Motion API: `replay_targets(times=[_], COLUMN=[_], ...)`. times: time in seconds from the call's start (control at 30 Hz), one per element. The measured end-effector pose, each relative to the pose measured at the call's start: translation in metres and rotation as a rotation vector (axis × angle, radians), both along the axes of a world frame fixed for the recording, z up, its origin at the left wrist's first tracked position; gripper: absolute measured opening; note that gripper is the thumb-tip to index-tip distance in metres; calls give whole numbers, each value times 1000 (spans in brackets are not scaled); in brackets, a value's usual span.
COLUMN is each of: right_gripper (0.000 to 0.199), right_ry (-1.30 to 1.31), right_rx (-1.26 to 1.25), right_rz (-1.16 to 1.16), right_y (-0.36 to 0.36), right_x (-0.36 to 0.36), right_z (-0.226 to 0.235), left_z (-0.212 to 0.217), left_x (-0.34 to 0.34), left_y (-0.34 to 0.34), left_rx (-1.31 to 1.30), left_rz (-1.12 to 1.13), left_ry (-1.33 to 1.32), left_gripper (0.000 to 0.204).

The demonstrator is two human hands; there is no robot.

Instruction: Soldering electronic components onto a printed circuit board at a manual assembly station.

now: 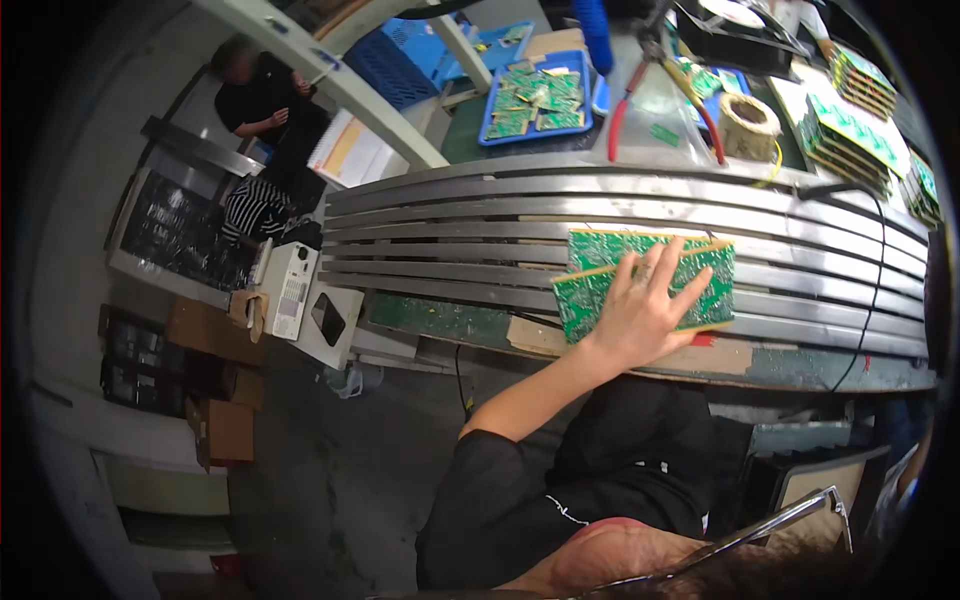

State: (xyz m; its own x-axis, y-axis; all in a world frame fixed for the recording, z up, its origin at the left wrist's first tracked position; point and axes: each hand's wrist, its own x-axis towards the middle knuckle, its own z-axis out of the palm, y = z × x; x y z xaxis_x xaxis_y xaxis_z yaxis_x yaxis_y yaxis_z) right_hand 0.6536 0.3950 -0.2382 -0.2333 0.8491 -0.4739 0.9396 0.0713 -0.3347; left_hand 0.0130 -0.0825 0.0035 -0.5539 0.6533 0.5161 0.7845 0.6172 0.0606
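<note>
My left hand (642,308) lies palm down, its fingers spread over green circuit boards. The front circuit board (582,306) is slightly tilted and overlaps a second circuit board (592,250) behind it; both have yellowish edges. Beneath them run the long metal rails (430,250) of the bench. The hand covers the middle of the front board, and its thumb is near that board's close edge. My right hand does not show.
Behind the rails stand a blue tray (487,132) of small circuit boards, red-handled pliers (630,105) and a tape roll (750,122). Stacked boards (850,140) sit at the right. A black cable (882,240) crosses the rails. Another person (265,100) sits far left.
</note>
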Motion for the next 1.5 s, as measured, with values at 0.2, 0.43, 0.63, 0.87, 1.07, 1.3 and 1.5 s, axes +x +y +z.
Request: replay_targets(times=[0.2,0.43,0.63,0.87,1.07,1.3,1.5], right_gripper=[32,37,37,29,27,30,42], right_ry=[22,10,-75,142,195,462,126], right_rx=[-140,111,254,-137,237,-155,-726], right_rz=[-119,-74,-7,-87,81,-124,-41], right_y=[5,-9,-24,-76,-114,-92,-53], right_x=[117,115,108,87,91,83,47], right_z=[6,-27,12,32,-3,20,53], left_z=[30,32,32,40,20,9,10], left_x=[-13,-61,-45,-20,0,-10,-10], left_y=[-10,6,16,23,52,64,9], left_rx=[-210,-151,-154,-182,-140,-410,-261], left_rz=[-113,-283,-223,-166,-300,-346,-179], left_ry=[72,-99,-130,7,141,118,138], left_gripper=[83,82,83,73,51,32,36])
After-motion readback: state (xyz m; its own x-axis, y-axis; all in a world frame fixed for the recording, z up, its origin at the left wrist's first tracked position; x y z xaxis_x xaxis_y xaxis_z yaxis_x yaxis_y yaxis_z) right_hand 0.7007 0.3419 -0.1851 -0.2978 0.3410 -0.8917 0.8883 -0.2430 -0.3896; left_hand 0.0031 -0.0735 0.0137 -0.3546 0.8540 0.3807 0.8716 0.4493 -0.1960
